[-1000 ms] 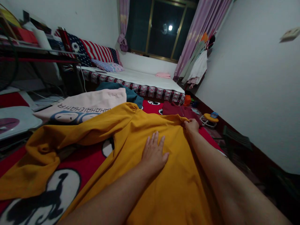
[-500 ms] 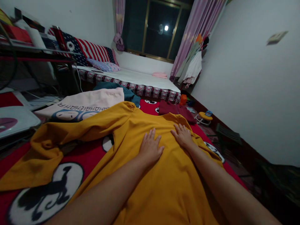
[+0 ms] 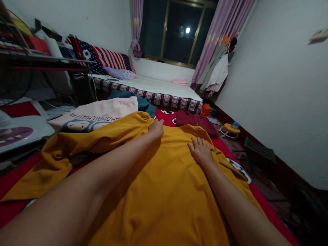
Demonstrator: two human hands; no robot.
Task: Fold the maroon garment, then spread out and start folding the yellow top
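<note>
Two bare hands are working on one mustard-yellow shirt (image 3: 164, 191), which is lying spread across a red blanket (image 3: 15, 177) with black-and-white cartoon patches, its body running away from the camera toward the far collar edge. Starting at the left, a loose sleeve (image 3: 58, 153) is trailing off in a bunched fold, not being held by anything. Just beyond it, a pink printed shirt (image 3: 97, 114) is lying flat over a teal garment (image 3: 146, 102), apart from the work. The left hand (image 3: 155, 129) is reaching far forward to the shoulder seam; its fingers are curling down together onto the fabric there, seemingly gripping the edge, though whether cloth is actually being pinched cannot be told. To its right, the right hand (image 3: 201, 150) is lying palm-down on the chest area with fingers (image 3: 197, 140) slightly spread, apparently pinning the cloth flat so it is not sliding. Farther right, a dark red garment (image 3: 196, 120) is lying folded near the low bed (image 3: 153, 87).
</note>
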